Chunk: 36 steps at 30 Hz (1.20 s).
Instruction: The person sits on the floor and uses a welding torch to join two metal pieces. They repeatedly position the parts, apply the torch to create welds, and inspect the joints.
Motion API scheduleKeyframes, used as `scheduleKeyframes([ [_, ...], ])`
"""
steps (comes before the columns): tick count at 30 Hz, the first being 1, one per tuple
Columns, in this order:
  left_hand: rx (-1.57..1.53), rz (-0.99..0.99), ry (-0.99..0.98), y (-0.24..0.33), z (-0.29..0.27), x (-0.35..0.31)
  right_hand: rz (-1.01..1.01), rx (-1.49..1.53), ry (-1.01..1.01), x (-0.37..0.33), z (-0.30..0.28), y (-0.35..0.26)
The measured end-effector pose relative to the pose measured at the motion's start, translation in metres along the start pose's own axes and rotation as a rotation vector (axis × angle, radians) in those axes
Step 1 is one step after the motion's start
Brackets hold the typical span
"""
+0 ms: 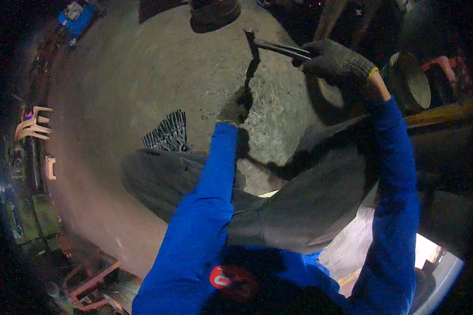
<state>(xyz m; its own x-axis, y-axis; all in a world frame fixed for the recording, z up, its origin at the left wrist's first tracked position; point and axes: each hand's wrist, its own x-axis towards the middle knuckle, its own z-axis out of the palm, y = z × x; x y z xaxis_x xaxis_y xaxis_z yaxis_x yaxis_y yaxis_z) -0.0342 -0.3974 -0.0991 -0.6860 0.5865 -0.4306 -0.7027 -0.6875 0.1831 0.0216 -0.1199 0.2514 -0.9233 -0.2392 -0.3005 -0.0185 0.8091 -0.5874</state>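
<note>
My right hand (pixel 337 62), in a dark knitted glove with a yellow cuff, grips the handle of a hammer (pixel 278 48). The hammer's dark head is over the concrete floor, ahead of my left hand (pixel 233 107). That hand wears a similar glove and is closed around a short, dark, narrow piece (pixel 251 72). The piece points away from me, its far end by the hammer head; whether they touch I cannot tell. Left of my left forearm, several grey metal rods (pixel 167 133) lie side by side in a fanned pile beside my leg.
My dark-trousered legs (pixel 299 210) are bent around the work spot. A dark round container (pixel 214 13) stands at the far side. An open bucket-like container (pixel 411 81) is at the right. Beige plastic chairs (pixel 35 123) and a blue object (pixel 78 18) are off left.
</note>
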Motion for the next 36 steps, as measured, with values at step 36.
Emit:
scheduleKeyframes([
  [36,2.25,0.215,0.744,0.078,-0.001,-0.047,0.568,0.312,0.227,0.129,0.347,0.129],
])
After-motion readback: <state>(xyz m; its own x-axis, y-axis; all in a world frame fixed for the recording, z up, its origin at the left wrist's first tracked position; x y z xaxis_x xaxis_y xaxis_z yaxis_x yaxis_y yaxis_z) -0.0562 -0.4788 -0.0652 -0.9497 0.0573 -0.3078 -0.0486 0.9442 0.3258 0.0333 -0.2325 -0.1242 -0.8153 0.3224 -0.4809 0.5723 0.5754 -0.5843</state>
